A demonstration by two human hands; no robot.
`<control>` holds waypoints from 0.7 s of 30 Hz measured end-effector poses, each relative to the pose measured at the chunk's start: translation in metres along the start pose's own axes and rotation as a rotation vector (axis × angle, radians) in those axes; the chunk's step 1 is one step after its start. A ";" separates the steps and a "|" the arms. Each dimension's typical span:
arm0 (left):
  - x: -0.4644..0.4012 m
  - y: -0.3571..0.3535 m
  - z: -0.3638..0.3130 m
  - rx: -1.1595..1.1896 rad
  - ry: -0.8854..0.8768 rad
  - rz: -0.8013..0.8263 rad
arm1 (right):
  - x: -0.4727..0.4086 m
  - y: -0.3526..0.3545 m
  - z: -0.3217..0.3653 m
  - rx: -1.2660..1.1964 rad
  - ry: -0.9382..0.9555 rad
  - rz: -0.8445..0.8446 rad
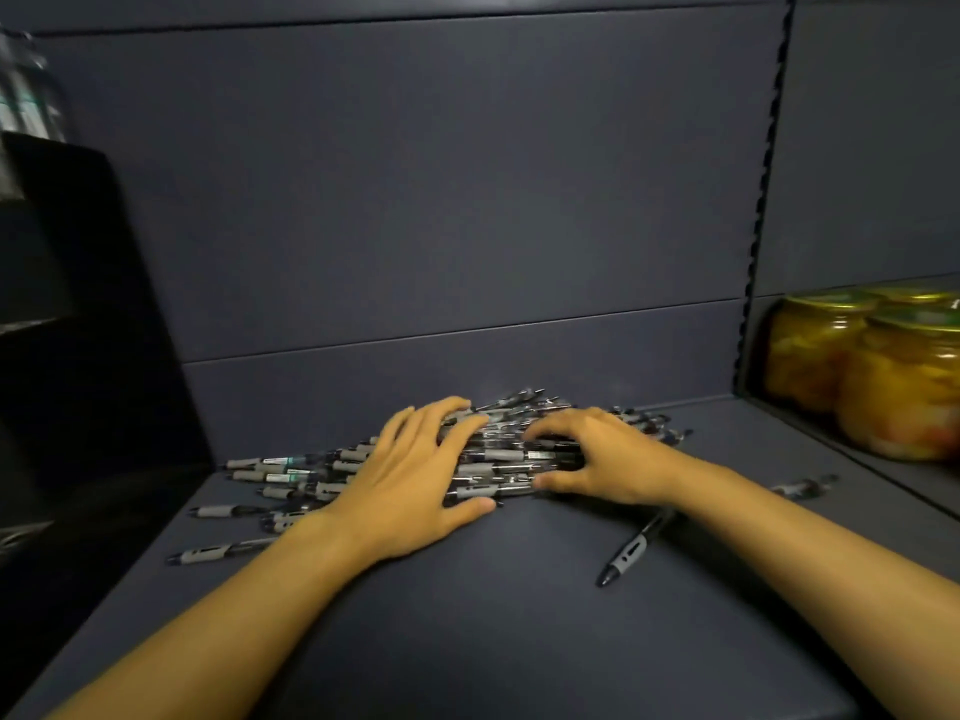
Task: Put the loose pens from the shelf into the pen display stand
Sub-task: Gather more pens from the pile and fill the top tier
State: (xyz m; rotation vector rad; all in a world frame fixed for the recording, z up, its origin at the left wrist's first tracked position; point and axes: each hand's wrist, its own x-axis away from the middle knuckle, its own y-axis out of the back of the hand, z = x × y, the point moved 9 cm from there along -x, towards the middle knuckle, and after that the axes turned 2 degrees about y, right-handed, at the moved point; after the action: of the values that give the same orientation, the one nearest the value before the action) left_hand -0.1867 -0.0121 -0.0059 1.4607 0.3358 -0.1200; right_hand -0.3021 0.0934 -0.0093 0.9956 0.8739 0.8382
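Where the dark grey shelf (pixel 519 589) meets its back panel (pixel 441 200), a heap of retractable pens (pixel 511 454) lies scattered, mostly pointing left to right, each with a dark or clear barrel and a grey rubber grip. Several pens trail out to the left of the heap, among them a loose pen at the front left (pixel 218 553). One stray pen (pixel 631 550) lies alone in front of the heap, tilted, its tip toward the viewer and its far end hidden under the right forearm. Another pen (pixel 802 488) lies apart at the right.

The left hand (pixel 415 475) lies palm down on the left part of the heap, fingers spread and nearly straight, resting on the pens, thumb out toward the centre. The right hand (pixel 597 459) sits on the right part of the heap, fingers curled down onto the pens and thumb tucked against the front of the heap; the two hands are close together.

A black stand (pixel 93 330) rises at the left edge, blurred, its compartments unclear. Beyond a slotted upright (pixel 769 200) on the right, glass jars with yellow contents (pixel 857 366) stand on the neighbouring shelf.
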 end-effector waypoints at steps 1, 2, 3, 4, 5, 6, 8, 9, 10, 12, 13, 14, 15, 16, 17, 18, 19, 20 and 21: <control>-0.006 -0.003 -0.002 0.016 -0.005 0.035 | -0.003 -0.001 0.000 0.005 0.010 0.008; -0.010 -0.009 -0.003 0.026 -0.009 0.093 | -0.005 -0.002 -0.001 -0.003 0.014 0.005; -0.013 -0.015 -0.003 0.026 -0.013 0.142 | -0.006 -0.002 -0.003 -0.011 0.011 -0.001; -0.016 -0.019 -0.002 0.020 -0.013 0.165 | -0.005 -0.003 -0.003 -0.020 0.013 -0.013; -0.019 -0.022 -0.002 0.011 -0.011 0.170 | -0.004 -0.004 -0.004 -0.024 0.020 -0.030; -0.023 -0.024 -0.002 -0.001 -0.007 0.171 | -0.003 -0.005 -0.004 -0.028 0.028 -0.046; -0.030 -0.027 -0.002 -0.028 0.008 0.200 | -0.002 -0.008 -0.005 -0.037 0.036 -0.056; -0.034 -0.028 -0.002 -0.042 0.015 0.215 | -0.002 -0.008 -0.005 -0.043 0.040 -0.055; -0.037 -0.028 -0.003 -0.063 0.013 0.220 | -0.002 -0.009 -0.006 -0.058 0.041 -0.051; -0.043 -0.023 -0.009 -0.128 -0.021 0.188 | -0.002 -0.005 -0.007 -0.100 0.045 -0.046; -0.046 -0.021 -0.013 -0.153 -0.045 0.163 | -0.001 -0.003 -0.009 -0.115 0.042 -0.041; -0.048 -0.019 -0.017 -0.166 -0.063 0.145 | 0.000 -0.002 -0.010 -0.118 0.044 -0.042; -0.050 -0.018 -0.020 -0.173 -0.077 0.142 | 0.001 -0.001 -0.012 -0.105 0.043 -0.039; -0.052 -0.017 -0.023 -0.174 -0.087 0.146 | 0.001 -0.001 -0.015 -0.090 0.042 -0.037; -0.054 -0.017 -0.024 -0.171 -0.096 0.153 | 0.002 -0.001 -0.017 -0.079 0.039 -0.032; -0.055 -0.016 -0.025 -0.166 -0.109 0.157 | 0.001 -0.001 -0.018 -0.074 0.038 -0.027; -0.056 -0.015 -0.027 -0.164 -0.126 0.153 | 0.001 -0.001 -0.020 -0.071 0.040 -0.026; -0.056 -0.015 -0.030 -0.170 -0.152 0.140 | 0.000 -0.001 -0.020 -0.069 0.045 -0.028; -0.057 -0.014 -0.034 -0.184 -0.177 0.124 | 0.000 0.000 -0.020 -0.065 0.049 -0.032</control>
State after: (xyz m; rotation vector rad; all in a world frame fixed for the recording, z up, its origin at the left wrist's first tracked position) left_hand -0.2495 0.0127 -0.0055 1.2746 0.1079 -0.1143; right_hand -0.3201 0.1000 -0.0153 0.9055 0.8963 0.8617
